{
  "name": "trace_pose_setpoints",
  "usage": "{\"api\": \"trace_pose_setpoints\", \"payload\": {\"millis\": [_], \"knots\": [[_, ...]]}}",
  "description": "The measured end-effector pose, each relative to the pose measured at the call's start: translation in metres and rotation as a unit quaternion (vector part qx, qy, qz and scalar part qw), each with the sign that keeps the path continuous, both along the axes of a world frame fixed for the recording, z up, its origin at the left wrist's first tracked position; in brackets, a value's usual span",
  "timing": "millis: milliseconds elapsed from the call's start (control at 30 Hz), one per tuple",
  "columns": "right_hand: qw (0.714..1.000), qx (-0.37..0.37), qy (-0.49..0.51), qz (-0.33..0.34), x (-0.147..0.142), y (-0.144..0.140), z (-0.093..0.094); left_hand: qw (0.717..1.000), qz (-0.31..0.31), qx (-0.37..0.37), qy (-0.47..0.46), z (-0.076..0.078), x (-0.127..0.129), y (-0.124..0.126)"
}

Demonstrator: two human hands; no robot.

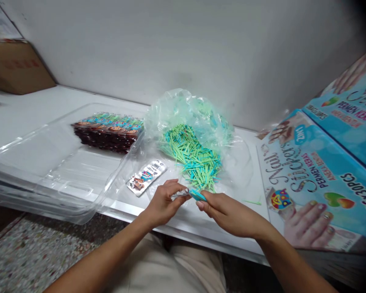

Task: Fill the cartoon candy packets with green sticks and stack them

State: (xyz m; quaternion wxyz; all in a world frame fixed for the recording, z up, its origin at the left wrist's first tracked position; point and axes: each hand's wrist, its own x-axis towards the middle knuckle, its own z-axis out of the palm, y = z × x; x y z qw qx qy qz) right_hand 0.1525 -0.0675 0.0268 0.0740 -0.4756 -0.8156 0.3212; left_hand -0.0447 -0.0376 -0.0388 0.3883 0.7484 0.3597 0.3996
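My left hand pinches a small silvery sachet near the table's front edge. Its upper end faces my right hand, whose fingers are closed on blue sticks. The tips of the sticks meet the sachet's end; whether they are inside it I cannot tell. Just beyond both hands lies a pile of thin green and blue sticks, spilling from a clear plastic bag. A printed white sachet lies flat to the left of the pile.
At left, a clear plastic tray holds a stack of printed sachets. Blue printed boxes stand along the right side. A cardboard box sits at the far left. One loose green stick lies right of my hands. A wall closes the back.
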Motion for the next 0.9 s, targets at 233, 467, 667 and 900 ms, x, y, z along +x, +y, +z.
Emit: {"api": "trace_pose_setpoints", "payload": {"millis": [233, 467, 667, 900], "knots": [[0.993, 0.023, -0.112, 0.022, 0.003, -0.001, -0.004, 0.986, -0.051, 0.144, 0.069, -0.009, -0.004, 0.001], [0.948, 0.112, -0.294, 0.042, -0.011, 0.001, -0.004, 0.964, -0.053, 0.203, 0.161, -0.010, 0.003, -0.001], [0.968, 0.164, -0.190, 0.012, -0.012, 0.001, -0.002, 0.986, -0.058, 0.106, 0.118, -0.006, 0.004, -0.004], [0.984, 0.150, -0.090, 0.022, -0.018, 0.003, 0.012, 0.980, -0.115, -0.162, -0.025, 0.004, 0.006, -0.007]]}}
